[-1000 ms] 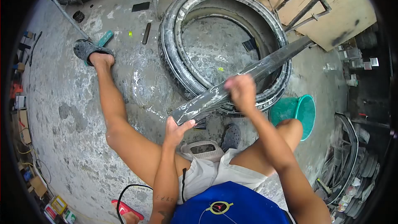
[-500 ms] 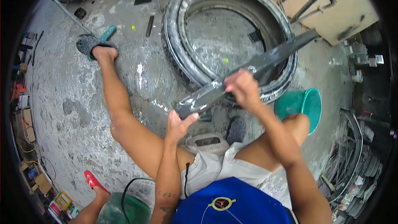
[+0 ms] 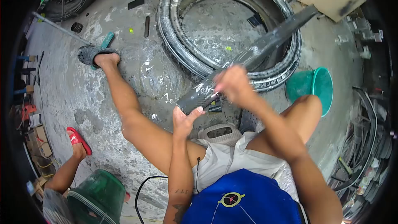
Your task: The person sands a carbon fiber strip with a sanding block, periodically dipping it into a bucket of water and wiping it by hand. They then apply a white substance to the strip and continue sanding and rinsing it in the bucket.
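Far left: another person's foot in a red sandal (image 3: pixel 78 140) on the floor (image 3: pixel 137 137); nearby, a green bucket (image 3: pixel 105 186), partly in front of that person. Above, the wearer's left foot in a dark clog (image 3: pixel 87 55), with a teal object (image 3: pixel 108 40) just beside it. Further right, a narrow dark bar (image 3: pixel 146 26) and, above it, a dark flat piece (image 3: pixel 136 3), both on the floor.

Centre: left hand (image 3: pixel 184 123) closed around the near end of a long dark strip (image 3: pixel 265 43), thumb along its edge. Strip glossy, apparently wet; it runs diagonally from the left hand up and rightward, crossing over a large tyre (image 3: pixel 168 29) that lies flat on the floor. Contact between strip and tyre: cannot tell. Far end of strip extends past the tyre's outer edge.

Right hand (image 3: pixel 235 84) blurred, fingers curled, over the strip's nearer half; whether it holds anything cannot be told.

Right: teal bucket (image 3: pixel 298 85) beside the wearer's right knee, near the tyre; wooden board (image 3: pixel 333 2) above it. Far right, a heap of dark items (image 3: pixel 367 166) along the floor.
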A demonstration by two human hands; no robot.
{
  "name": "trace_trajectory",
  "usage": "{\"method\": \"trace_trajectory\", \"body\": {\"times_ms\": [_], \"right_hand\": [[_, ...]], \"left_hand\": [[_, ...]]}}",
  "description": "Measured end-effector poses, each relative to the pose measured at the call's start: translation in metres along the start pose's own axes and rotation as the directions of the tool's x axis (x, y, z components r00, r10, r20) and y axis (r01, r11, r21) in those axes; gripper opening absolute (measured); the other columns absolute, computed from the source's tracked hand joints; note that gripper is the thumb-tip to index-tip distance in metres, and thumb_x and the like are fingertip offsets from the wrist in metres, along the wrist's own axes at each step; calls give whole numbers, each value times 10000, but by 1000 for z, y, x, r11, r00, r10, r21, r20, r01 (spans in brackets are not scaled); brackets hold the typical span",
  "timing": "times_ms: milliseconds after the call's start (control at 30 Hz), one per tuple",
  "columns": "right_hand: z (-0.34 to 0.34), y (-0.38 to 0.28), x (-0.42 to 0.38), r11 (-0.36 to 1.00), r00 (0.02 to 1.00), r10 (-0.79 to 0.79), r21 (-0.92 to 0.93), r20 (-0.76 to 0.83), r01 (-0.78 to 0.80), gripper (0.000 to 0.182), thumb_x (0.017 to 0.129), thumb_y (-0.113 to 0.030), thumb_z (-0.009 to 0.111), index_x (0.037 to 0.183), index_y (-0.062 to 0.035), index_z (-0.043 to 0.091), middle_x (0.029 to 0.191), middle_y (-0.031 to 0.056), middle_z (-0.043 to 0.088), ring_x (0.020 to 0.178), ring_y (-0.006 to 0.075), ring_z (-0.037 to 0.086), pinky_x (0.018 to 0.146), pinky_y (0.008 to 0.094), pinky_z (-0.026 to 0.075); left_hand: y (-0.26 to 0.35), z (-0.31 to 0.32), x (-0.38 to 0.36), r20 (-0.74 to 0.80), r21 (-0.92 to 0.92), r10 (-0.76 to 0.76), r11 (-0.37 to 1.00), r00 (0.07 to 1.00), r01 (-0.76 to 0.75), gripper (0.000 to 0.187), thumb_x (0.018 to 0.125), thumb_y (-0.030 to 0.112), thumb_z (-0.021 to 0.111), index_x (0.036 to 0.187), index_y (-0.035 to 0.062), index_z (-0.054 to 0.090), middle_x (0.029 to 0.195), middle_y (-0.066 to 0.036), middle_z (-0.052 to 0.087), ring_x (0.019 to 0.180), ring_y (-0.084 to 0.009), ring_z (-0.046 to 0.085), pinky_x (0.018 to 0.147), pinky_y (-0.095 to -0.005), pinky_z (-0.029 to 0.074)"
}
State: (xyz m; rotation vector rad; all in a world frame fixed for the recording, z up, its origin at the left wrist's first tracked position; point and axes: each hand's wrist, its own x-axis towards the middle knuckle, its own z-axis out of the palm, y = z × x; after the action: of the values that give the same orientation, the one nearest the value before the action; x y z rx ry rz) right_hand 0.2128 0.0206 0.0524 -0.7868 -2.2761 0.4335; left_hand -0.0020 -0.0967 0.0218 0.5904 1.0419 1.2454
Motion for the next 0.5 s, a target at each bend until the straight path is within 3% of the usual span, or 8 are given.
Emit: {"method": "trace_trajectory", "body": {"times_ms": [67,133,233,300,367,433,467,500], "right_hand": [[-47,59,2,960,976,197,-183,-98,-212,24,830,-121,721,820,-104,707,854,104,677,837,314,605,810,434,463],[-90,109,1,858,890,360,-275,-280,-434,102,857,-113,724,814,-30,684,832,137,683,813,333,603,776,433,482],[-50,61,3,803,832,419,-280,-364,-527,74,849,-92,714,784,-74,682,817,117,665,836,317,591,802,448,474],[9,-3,0,956,949,210,-156,-234,-250,104,864,-114,696,763,-111,676,842,94,659,870,296,594,845,469,454],[37,-55,-2,989,987,148,-2,55,-149,111,788,-77,737,858,-142,680,914,42,663,945,277,599,913,461,426],[11,-33,-1,999,988,46,-23,145,-43,125,800,-78,728,894,-144,680,918,46,669,939,278,599,892,444,435],[-15,-13,5,959,932,236,-219,277,-178,115,827,-74,709,910,-152,687,932,46,677,930,276,606,900,442,446],[-21,45,-13,992,994,91,-76,-65,-96,62,855,-106,699,907,-139,704,940,59,681,911,288,609,889,434,456]], "left_hand": [[-5,-3,0,-10,-17,-4,1000,1000,4,395,867,76,765,1215,-62,641,1069,-115,717,908,-180,699,782,-339,616],[-1,0,1,-17,-8,-10,1000,1000,10,425,849,79,770,1225,-62,632,1087,-120,714,913,-183,698,767,-341,617],[-3,-4,4,-27,0,-2,1000,1000,2,473,832,83,778,1252,-61,614,1108,-121,712,921,-192,702,750,-342,620],[-4,-4,6,-40,-76,-14,997,999,10,501,824,90,790,1267,-55,607,1105,-119,713,925,-191,706,747,-336,623],[2,-3,6,-30,-57,-37,998,999,36,500,823,90,792,1266,-50,605,1114,-119,711,931,-187,706,746,-330,623],[4,-5,-1,-13,55,-22,998,1000,23,480,829,78,781,1258,-48,606,1121,-117,708,941,-190,707,755,-340,623],[-1,-5,0,-27,2,23,1000,999,-23,446,843,69,770,1241,-67,623,1125,-129,706,926,-189,699,773,-352,629],[-3,-5,-2,-22,13,21,1000,1000,-21,446,843,69,770,1241,-67,623,1125,-129,706,926,-189,699,773,-352,629]]}}
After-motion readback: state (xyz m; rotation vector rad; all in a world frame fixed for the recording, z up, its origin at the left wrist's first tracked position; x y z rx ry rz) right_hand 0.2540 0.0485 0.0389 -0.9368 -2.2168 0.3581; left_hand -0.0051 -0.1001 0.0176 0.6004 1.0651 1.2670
